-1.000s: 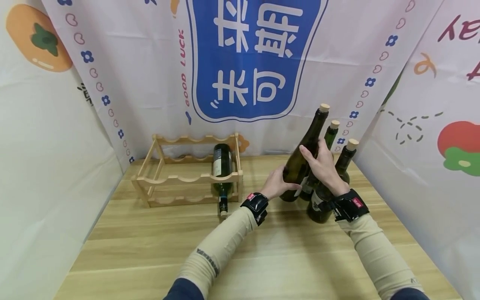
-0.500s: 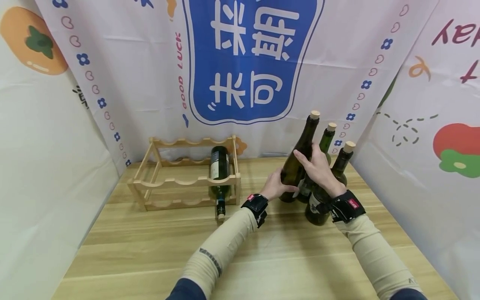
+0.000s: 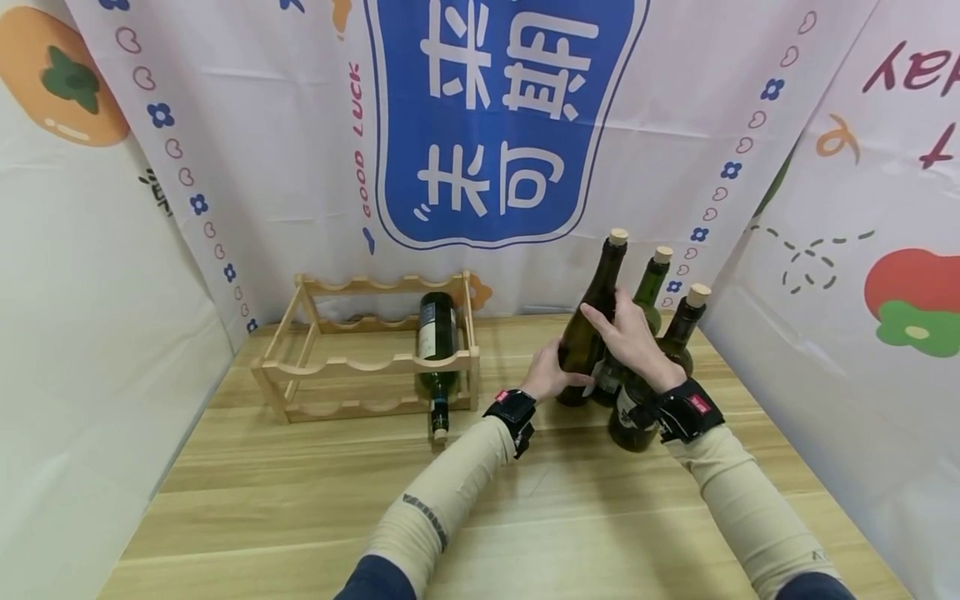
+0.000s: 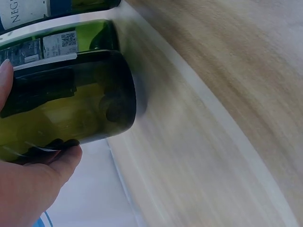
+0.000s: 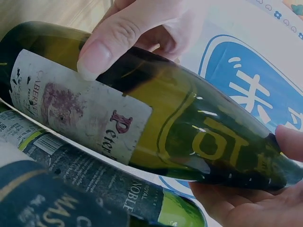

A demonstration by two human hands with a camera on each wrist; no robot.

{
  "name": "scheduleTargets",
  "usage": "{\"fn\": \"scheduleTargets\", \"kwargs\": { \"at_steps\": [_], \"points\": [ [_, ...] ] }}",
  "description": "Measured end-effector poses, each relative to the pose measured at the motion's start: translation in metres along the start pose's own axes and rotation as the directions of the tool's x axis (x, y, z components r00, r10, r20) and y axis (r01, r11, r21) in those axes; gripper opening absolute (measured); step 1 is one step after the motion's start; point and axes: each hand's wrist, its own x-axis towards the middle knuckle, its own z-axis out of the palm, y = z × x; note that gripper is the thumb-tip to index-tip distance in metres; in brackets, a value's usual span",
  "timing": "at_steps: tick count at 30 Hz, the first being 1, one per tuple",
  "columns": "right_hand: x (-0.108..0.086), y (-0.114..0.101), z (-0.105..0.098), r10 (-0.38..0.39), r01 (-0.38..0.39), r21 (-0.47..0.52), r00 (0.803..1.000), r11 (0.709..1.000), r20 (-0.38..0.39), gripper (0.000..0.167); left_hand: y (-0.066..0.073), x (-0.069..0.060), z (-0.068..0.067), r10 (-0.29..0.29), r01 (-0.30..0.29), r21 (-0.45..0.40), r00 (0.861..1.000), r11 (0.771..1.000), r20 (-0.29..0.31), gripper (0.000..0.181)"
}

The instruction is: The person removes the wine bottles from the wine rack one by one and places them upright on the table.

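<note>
In the head view an olive-green corked wine bottle (image 3: 581,342) leans slightly to the right. My left hand (image 3: 546,372) grips its lower body; its thumb lies across the white label (image 5: 78,106) in the right wrist view. Higher up, my right hand (image 3: 628,333) holds the shoulder, just below the neck. Whether the base (image 4: 125,94) touches the table cannot be told. Close on the right stand a green wine bottle (image 3: 648,292) and a dark wine bottle (image 3: 681,327), both corked and partly hidden by my right hand and wrist.
A wooden wine rack (image 3: 360,365) stands at the back left. One wine bottle (image 3: 438,333) lies in its rightmost slot, neck towards me. A printed cloth (image 3: 300,167) hangs behind the wooden table (image 3: 315,500), with white sheets on both sides.
The held bottle has tipped more upright, its corked top moving left and a little down in the head view. Both hands keep their grip; the right hand has moved slightly left with it.
</note>
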Motion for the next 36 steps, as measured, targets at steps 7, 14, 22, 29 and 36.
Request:
{"fn": "scheduleTargets", "kwargs": {
  "at_steps": [7,14,22,29,36],
  "points": [
    [0.001,0.002,0.003,-0.015,0.015,-0.022,1.0,1.0,0.016,0.062,-0.008,0.002,0.004,-0.022,0.022,0.009,1.0,1.0,-0.007,0.077],
    [0.003,0.001,0.003,0.026,-0.024,-0.034,0.999,0.999,0.046,0.063,-0.012,0.003,0.005,-0.063,0.063,0.006,0.998,0.998,-0.008,0.077],
    [0.006,-0.003,0.001,0.061,-0.057,-0.076,0.997,0.995,0.056,0.062,-0.014,0.004,0.005,-0.069,0.068,0.039,0.998,0.997,0.011,0.075],
    [0.008,-0.003,0.002,0.109,-0.103,-0.115,0.993,0.988,0.052,0.068,-0.013,0.005,0.004,-0.075,0.074,0.07,0.997,0.995,0.013,0.076],
    [0.005,-0.008,0.005,0.12,-0.122,-0.121,0.992,0.985,-0.027,0.061,-0.014,0.005,0.007,-0.091,0.09,0.051,0.996,0.995,0.014,0.073]
  ]
}}
